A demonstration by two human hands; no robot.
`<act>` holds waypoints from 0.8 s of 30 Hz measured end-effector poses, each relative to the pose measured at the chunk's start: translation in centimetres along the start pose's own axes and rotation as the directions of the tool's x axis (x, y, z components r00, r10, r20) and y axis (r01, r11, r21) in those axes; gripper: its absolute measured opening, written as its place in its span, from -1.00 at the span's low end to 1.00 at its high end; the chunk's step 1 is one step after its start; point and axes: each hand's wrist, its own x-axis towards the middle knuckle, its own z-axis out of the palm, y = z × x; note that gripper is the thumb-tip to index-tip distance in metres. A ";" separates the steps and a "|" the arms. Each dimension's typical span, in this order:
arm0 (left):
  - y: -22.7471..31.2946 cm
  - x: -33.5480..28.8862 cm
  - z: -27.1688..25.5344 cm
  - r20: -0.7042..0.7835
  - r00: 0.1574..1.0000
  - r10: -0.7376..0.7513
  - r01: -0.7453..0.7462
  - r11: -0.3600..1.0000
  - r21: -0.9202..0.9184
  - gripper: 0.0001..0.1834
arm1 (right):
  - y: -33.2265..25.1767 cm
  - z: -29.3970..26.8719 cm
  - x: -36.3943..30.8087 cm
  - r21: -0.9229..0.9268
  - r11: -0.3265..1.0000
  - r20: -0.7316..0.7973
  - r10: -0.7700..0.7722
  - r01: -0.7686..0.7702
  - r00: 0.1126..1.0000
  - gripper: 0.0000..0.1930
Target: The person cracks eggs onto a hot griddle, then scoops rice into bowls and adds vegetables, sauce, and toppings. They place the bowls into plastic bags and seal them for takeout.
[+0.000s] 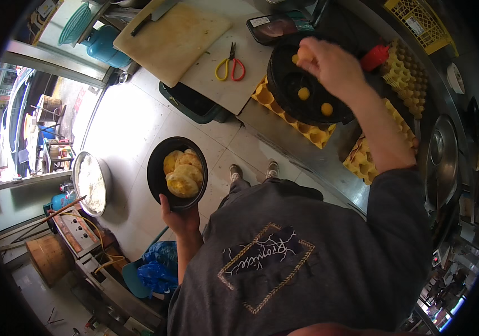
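Note:
My left hand (179, 218) grips the near rim of a black bowl (152, 168), thumb on its edge. Inside lie several fried eggs (184, 180), yellow and pale, overlapping. Over the far side of a round black pan (287, 84), my right hand (329, 63) is closed round an egg (305, 54). Whether its shell is cracked I cannot tell. Down in the pan sit a yolk (304, 93) and another yolk (327, 109), with a third partly hidden by my fingers. Part of the pan is covered by my right hand and forearm.
Yellow egg trays (315, 135) lie around the pan, with a stack (405, 78) on the right. Beside it is a red bottle (375, 57). Farther left are scissors (230, 63), a cutting board (177, 39) with a knife (148, 21), and a dark bin (194, 106).

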 end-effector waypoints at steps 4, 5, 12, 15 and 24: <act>0.1 0.4 -0.3 0.026 1.000 -0.012 0.012 1.000 -0.018 -0.40 | 0.8 -4.0 0.8 -0.049 0.988 -0.315 -0.155 0.147 0.936 -0.66; 0.2 0.6 -0.4 0.000 1.000 -0.007 0.007 1.000 -0.024 -0.40 | 1.3 -3.9 1.0 -0.040 0.988 -0.348 -0.152 0.147 0.925 -0.65; 2.4 2.9 -3.0 0.102 0.992 -0.070 0.080 0.993 -0.092 -0.43 | -1.8 8.0 -3.2 0.912 -0.344 0.368 0.449 -0.222 0.814 -0.61; 4.3 4.2 -4.3 0.083 0.994 -0.075 0.079 0.995 -0.052 -0.43 | -9.5 13.9 -9.3 0.445 -0.827 0.652 0.035 -0.345 0.757 -0.77; 9.0 8.5 -5.9 0.116 0.984 -0.136 0.103 0.961 0.255 -0.37 | -21.8 27.4 -7.8 0.277 -0.902 0.918 0.148 -0.329 0.368 -0.21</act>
